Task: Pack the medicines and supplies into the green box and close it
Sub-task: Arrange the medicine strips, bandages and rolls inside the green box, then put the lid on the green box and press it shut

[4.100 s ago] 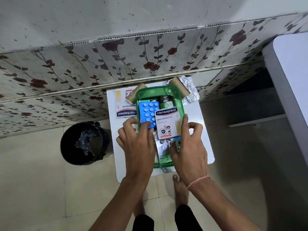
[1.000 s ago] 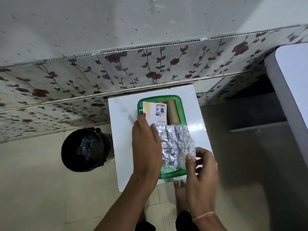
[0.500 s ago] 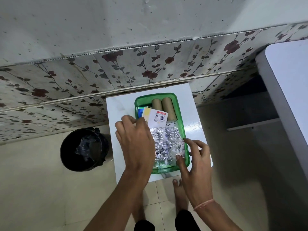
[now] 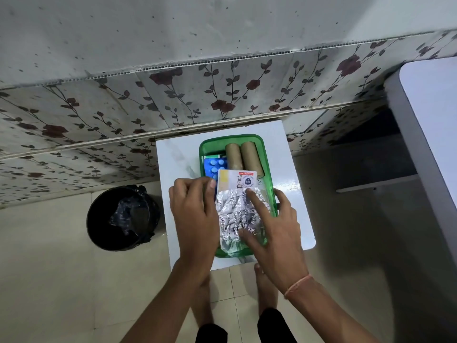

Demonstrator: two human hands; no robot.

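Note:
The green box point(image 4: 232, 137) lies open on a small white table point(image 4: 178, 159). Two brown bandage rolls point(image 4: 243, 157) fill its far end, with a blue blister pack point(image 4: 214, 167) to their left. A white and yellow plaster carton point(image 4: 237, 179) lies across the middle. Crinkled silver foil strips point(image 4: 230, 219) cover the near half. My left hand point(image 4: 195, 214) rests over the box's left rim with fingers curled, its thumb beside the carton. My right hand point(image 4: 274, 231) is spread flat, fingertips on the foil. No lid is in sight.
A black bin point(image 4: 123, 217) with a dark liner stands on the tiled floor left of the table. A flowered wall runs behind. A white counter point(image 4: 430, 120) juts in at the right. My bare feet are under the table's near edge.
Over four seconds the carton, rolls and foil strips went from the table into the box. In the last half second my right hand moved onto the foil and my left hand let go of the carton.

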